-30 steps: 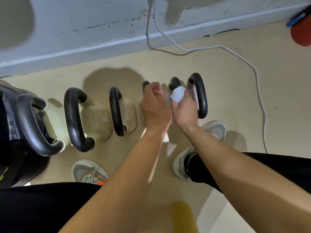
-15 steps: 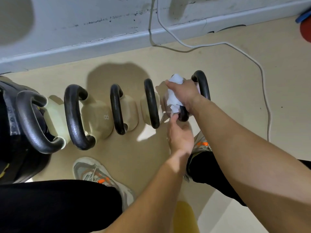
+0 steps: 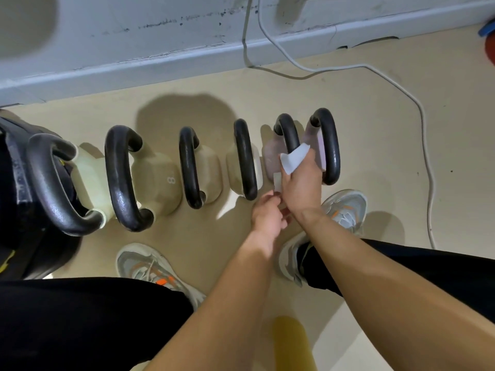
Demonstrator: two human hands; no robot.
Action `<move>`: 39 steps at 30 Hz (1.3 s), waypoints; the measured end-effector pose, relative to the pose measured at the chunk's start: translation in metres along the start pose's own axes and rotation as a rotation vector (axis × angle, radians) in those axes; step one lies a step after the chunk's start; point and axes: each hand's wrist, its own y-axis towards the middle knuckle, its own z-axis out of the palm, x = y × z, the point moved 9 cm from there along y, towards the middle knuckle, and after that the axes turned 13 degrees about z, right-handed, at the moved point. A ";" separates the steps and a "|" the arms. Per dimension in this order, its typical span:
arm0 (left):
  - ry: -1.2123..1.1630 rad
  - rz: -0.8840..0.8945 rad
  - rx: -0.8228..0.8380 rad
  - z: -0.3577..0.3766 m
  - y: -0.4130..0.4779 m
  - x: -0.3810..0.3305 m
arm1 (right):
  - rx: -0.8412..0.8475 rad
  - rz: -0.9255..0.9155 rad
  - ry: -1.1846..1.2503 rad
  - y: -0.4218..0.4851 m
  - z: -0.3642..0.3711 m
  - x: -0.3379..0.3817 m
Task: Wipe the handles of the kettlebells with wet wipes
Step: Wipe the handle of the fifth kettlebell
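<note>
Several kettlebells with black handles stand in a row on the beige floor along the wall. My right hand is wrapped around the near part of the second handle from the right, pressing a white wet wipe against it. A strip of the wipe hangs below the hand. My left hand sits just beneath, its fingertips pinching that hanging end. The rightmost handle stands right beside my right hand. The pale kettlebell marked 8 is further left.
A white cable runs from the wall across the floor on the right. A large black kettlebell stands at the far left. My two grey shoes are planted close in front of the row. A red object shows at the right edge.
My right hand has slid with the wipe from the far top of the handle down to its near part. The left hand stayed below it, at the wipe's lower end.
</note>
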 end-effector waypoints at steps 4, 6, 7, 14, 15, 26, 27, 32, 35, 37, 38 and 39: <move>-0.027 -0.019 0.041 0.014 -0.007 -0.009 | 0.151 0.137 0.014 0.023 0.005 0.015; -0.029 -0.016 0.061 0.023 -0.009 -0.014 | 0.276 0.253 0.044 0.035 0.011 0.018; -0.042 -0.025 0.062 0.024 -0.011 -0.013 | 0.323 0.304 0.059 0.038 0.012 0.019; -0.238 -0.113 0.028 0.017 -0.012 -0.010 | 0.111 0.114 0.059 0.016 0.000 0.019; -0.241 -0.117 0.015 0.017 -0.012 -0.011 | 0.074 0.080 0.057 0.010 -0.001 0.013; -0.211 -0.057 -0.018 0.011 -0.025 -0.015 | 0.060 0.151 0.124 -0.004 0.007 -0.032; -0.239 -0.056 -0.007 0.015 -0.028 -0.017 | 0.090 0.151 0.114 -0.004 0.007 -0.032; -0.207 -0.040 -0.054 0.018 -0.039 -0.012 | 0.297 0.139 0.153 -0.012 0.003 -0.017; -0.248 -0.139 -0.049 0.018 -0.039 0.007 | 0.374 0.196 0.185 -0.022 -0.003 -0.019; -0.297 -0.209 -0.009 0.021 -0.041 0.017 | 0.406 0.230 0.271 -0.033 -0.008 -0.018; -0.302 -0.231 0.026 0.024 -0.041 0.019 | 0.426 0.246 0.327 -0.040 -0.010 -0.016; -0.307 -0.249 0.064 0.027 -0.042 0.020 | 0.443 0.266 0.376 -0.045 -0.011 -0.016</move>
